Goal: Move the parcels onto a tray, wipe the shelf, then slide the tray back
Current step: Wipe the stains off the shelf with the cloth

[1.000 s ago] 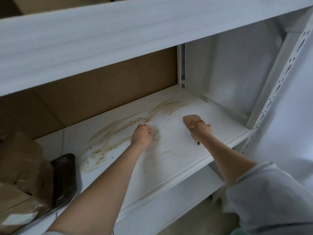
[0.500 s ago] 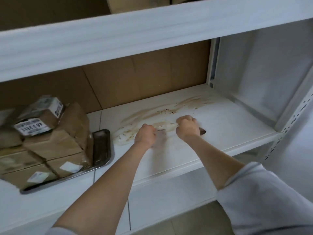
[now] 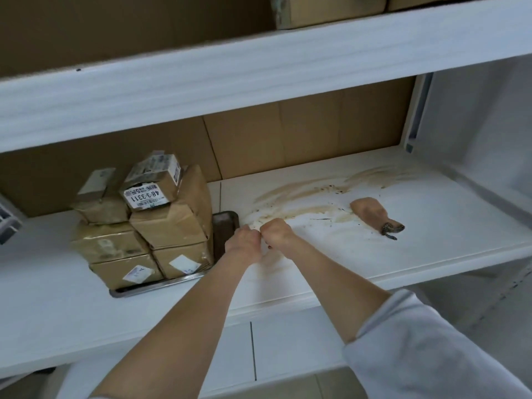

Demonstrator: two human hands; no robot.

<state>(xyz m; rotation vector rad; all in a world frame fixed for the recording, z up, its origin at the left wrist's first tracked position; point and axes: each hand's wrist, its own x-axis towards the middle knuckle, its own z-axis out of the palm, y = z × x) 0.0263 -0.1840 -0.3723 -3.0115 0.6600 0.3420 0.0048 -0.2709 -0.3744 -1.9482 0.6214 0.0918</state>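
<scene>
Nearest to me I see two bare forearms reaching in, the right one coming out of a pale grey sleeve (image 3: 431, 349). The left hand (image 3: 243, 244) and the right hand (image 3: 277, 231) are both curled into fists, knuckles touching, low over the white metal shelf (image 3: 431, 254); whether they grip something I cannot tell. Just left of the hands stands the dark metal tray (image 3: 226, 228) with the stacked brown paper parcels (image 3: 149, 226). Further right, well apart from the hands, lies a brown stained cloth (image 3: 371, 214). Behind it, brown smears (image 3: 316, 188) cross the shelf.
</scene>
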